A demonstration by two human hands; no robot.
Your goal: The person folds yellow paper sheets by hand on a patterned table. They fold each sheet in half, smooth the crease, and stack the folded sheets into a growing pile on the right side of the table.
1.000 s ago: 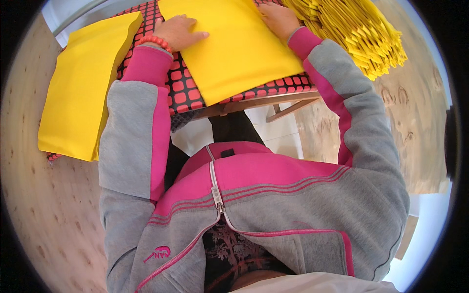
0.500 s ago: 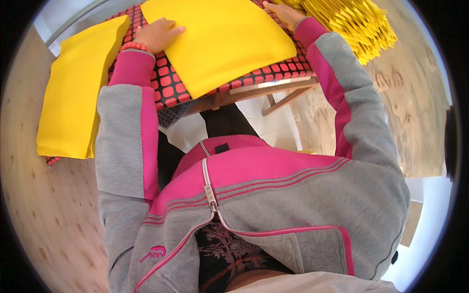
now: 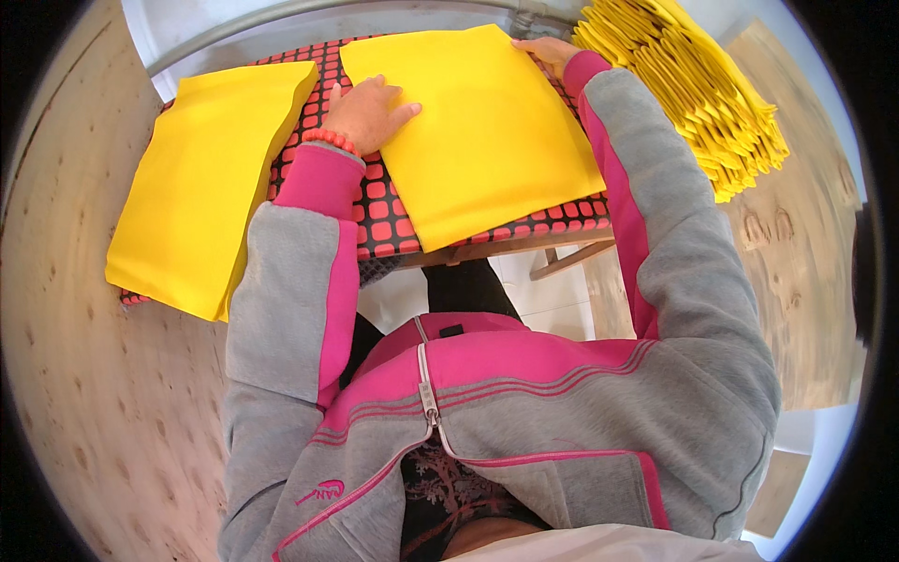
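A flat yellow fabric piece [image 3: 492, 140] lies on the small table in front of me, its near edge reaching to the table's front edge. On its left side rests my left hand [image 3: 368, 114], open, with the fingers spread and the thumb over the fabric. My right hand [image 3: 551, 53] is at the far right corner of the same piece, fingers stretched along its edge; part of that hand is hidden. To the left of my left hand is a thick folded stack of yellow fabric [image 3: 211, 178].
A red-and-black patterned cover [image 3: 389, 220] lies over the table. Several folded yellow pieces form a pile [image 3: 698, 108] on the right. Plywood panels [image 3: 787, 225] flank both sides, and a grey metal pipe [image 3: 346, 16] runs behind the table.
My view has shifted, so the table and fabric sit lower and further right in it, with more showing behind. Both hands stay at about the same spots on the yellow piece.
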